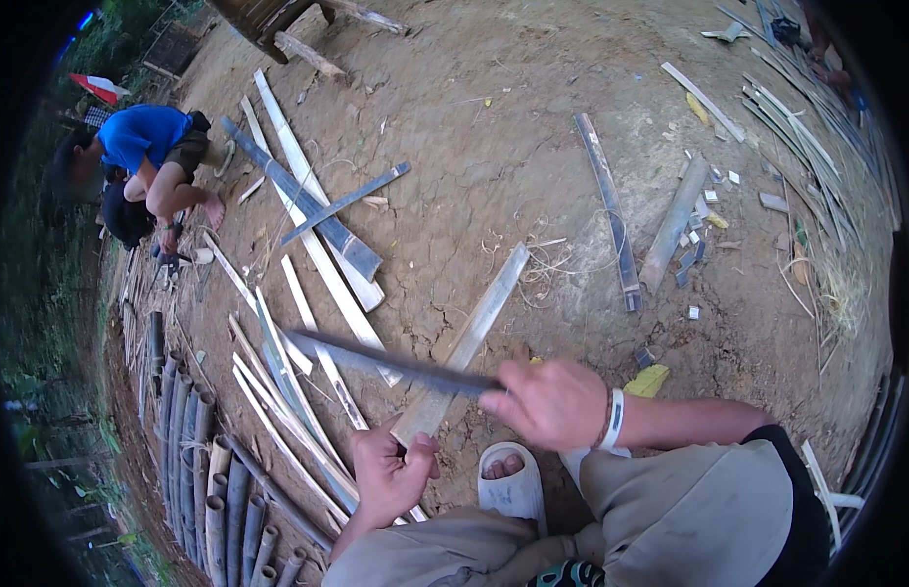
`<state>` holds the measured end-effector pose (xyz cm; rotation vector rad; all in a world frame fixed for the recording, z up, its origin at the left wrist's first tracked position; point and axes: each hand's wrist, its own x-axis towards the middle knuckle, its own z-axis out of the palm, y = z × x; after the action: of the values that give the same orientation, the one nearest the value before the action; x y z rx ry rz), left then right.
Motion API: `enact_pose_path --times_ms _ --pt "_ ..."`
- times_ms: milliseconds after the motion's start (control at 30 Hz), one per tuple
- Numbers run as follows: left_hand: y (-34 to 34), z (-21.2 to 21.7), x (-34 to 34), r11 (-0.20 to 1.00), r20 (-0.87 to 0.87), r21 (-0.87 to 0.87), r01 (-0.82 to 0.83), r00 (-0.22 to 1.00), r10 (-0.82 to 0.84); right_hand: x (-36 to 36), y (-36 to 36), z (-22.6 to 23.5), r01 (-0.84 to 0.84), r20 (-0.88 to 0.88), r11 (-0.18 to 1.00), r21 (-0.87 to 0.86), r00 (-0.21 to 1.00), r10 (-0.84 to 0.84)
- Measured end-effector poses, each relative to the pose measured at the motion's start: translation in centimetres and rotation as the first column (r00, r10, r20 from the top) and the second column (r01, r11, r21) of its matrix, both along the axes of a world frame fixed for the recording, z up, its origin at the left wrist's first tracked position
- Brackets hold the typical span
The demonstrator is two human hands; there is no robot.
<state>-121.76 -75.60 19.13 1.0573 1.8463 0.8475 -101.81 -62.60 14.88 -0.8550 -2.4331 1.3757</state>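
Observation:
My right hand [552, 403], with a white band on its wrist, is closed round the handle end of a machete [401, 364]. The long dark blade points left, blurred by motion, and crosses over a split bamboo slat [484, 303]. My left hand [391, 473] is closed on the near end of this slat, in front of my left knee. The slat slants away from me to the right, its far end near some thin curled shavings [547, 262] on the ground. Whether the blade touches the slat I cannot tell.
Bamboo strips [318, 205] lie crossed on the dirt, far left. Bamboo poles [185, 460] are stacked at near left. A person in a blue shirt [146, 137] crouches beyond. More bamboo pieces [675, 225] and cut scraps lie right. My sandalled foot [511, 479] is close below.

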Motion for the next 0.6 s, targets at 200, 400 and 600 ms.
enact_pose_path --times_ms 200,400,600 --pt "0.4 0.9 0.1 0.987 0.004 -0.014 0.159 0.987 -0.159 0.7 -0.6 -0.2 -0.040 -0.049 0.999 -0.014 0.998 0.039" --pt "-0.1 0.7 0.1 0.989 0.060 -0.060 0.132 0.990 -0.129 0.1 -0.6 0.7 -0.114 0.008 0.993 0.027 0.993 0.114" --pt "0.2 0.7 0.7 0.989 0.094 -0.052 0.136 0.987 -0.131 0.9 0.5 -0.2 -0.017 -0.006 0.999 0.032 1.000 0.017"
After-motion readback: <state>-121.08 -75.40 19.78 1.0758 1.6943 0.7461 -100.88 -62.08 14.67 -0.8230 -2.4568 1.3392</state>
